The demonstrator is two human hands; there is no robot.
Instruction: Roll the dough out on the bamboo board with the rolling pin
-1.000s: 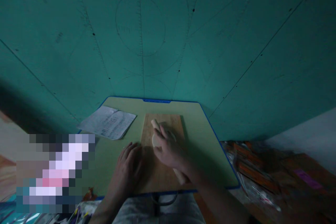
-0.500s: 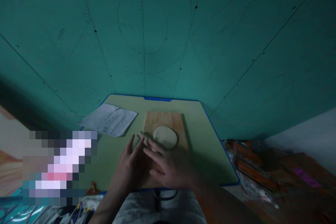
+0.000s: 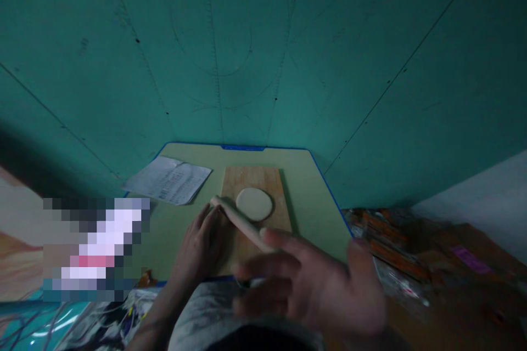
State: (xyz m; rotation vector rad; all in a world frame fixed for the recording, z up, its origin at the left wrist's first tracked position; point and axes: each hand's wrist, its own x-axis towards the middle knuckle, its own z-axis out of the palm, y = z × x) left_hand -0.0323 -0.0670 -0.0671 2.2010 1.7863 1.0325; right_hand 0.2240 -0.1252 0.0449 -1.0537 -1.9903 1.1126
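A flat round of pale dough lies on a wooden board. In front of it a slim pale rolling pin slants from upper left to lower right across the board. My left hand has its fingers curled at the pin's far left end, holding it. Closer to the camera and smeared by motion, my right hand is lifted with its palm turned up and its fingers spread. It covers the pin's near end, so I cannot tell if it touches it.
The board lies on a small pale-green table with a blue rim, against a green wall. A printed paper sheet is at the table's left. Wrapped packages and cardboard boxes are piled on the right.
My right hand has come off the board towards the camera, turning over and opening. More of the rolling pin now shows. My left hand stays at its left end. The view has shifted slightly.
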